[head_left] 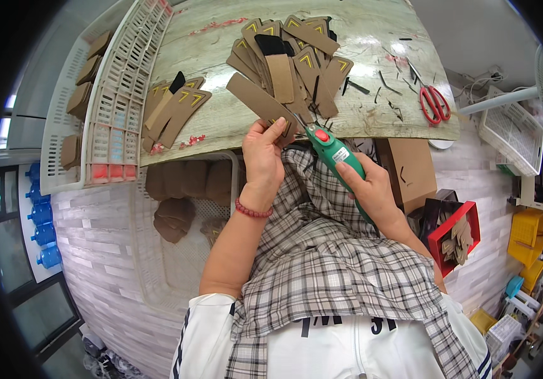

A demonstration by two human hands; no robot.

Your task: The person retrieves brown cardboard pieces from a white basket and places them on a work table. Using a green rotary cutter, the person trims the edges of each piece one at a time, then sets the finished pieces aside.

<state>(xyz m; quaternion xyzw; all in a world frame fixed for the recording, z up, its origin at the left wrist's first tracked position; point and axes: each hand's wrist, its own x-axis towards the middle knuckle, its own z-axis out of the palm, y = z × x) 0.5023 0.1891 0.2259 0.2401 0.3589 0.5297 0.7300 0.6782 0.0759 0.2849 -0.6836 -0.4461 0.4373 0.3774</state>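
Note:
Between the thumb and fingers of my left hand [264,155] is one end of a flat brown fabric strip [255,98], its other end pointing up and left over the table's front edge. My right hand [372,189] is wrapped round green electric scissors [334,155] with a red button. The narrow tip of the scissors meets the held strip beside my left fingertips; exactly where it touches is hard to see. Beyond my hands lies a heap of similar brown strips [306,60] with yellow chevrons, some with black ends. A smaller stack of strips [180,110] is to the left.
Red-handled scissors [434,104] lie at the table's right, near black scraps [390,88]. A white plastic crate [116,95] stands at the left. Below the table are a basket of brown bundles [186,180], a cardboard box [410,167] and a red box with offcuts [454,237].

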